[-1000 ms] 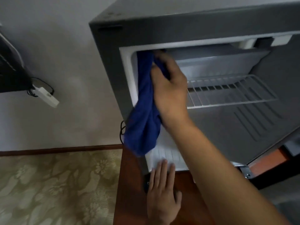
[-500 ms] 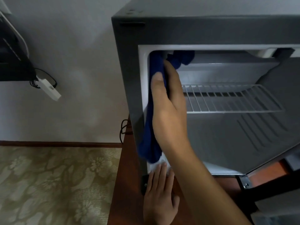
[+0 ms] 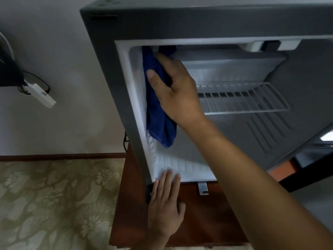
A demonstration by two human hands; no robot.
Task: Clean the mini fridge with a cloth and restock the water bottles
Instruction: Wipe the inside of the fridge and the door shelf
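— Where the wall (image 3: pixel 59 51) meets the floor on the left, what shows?
— A white adapter (image 3: pixel 42 95) hangs on the wall; patterned carpet (image 3: pixel 54 201) lies below a dark skirting.
— And further right?
— A wooden cabinet top (image 3: pixel 207 217) carries the open mini fridge (image 3: pixel 111 60). The left hand (image 3: pixel 164 204) rests flat, fingers straight, at its near edge. The right hand (image 3: pixel 177 91) presses a blue cloth (image 3: pixel 158 112) against the inner left wall, fingers extended. A wire shelf (image 3: pixel 241 98) sits right.

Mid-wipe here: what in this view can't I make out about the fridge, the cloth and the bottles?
- Water bottles: none in the head view.
- Fridge right side and door: cut off by the frame edge.
- Wall behind the blue cloth: covered by the cloth and right hand.
- Fridge floor: partly hidden by the right forearm.
- Left hand wrist: cut off below.
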